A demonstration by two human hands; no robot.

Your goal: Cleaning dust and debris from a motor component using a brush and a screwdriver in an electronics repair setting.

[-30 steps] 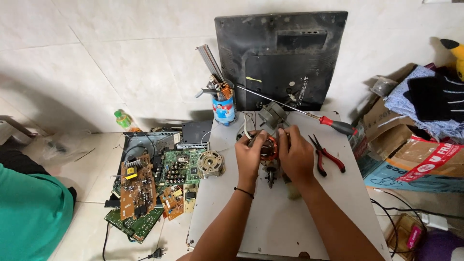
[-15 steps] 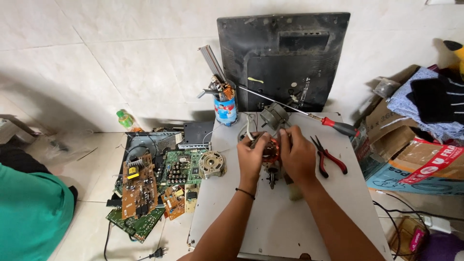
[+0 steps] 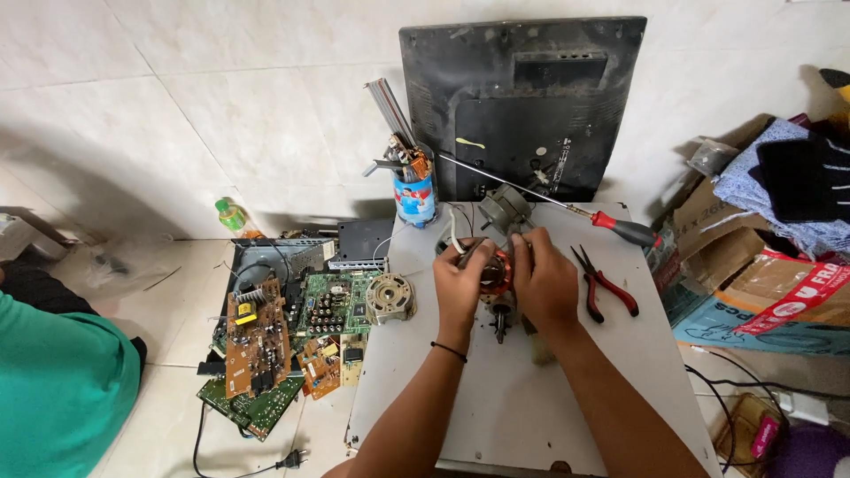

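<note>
Copper-wound motor core mostly hidden between left hand and right hand; green-clad person cropped at the left edge.

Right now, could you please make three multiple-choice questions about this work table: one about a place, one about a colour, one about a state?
1. Where do the pliers lie?
A. right of the right hand
B. on the floor
C. inside the can

2. What colour is the screwdriver handle?
A. green
B. red
C. white

3. How is the small motor held?
A. by no hand
B. by one hand
C. by both hands

Answers: 1 A, they rest on the table beside that hand. 2 B, the handle looks red. 3 C, the left hand grips it too.
</note>
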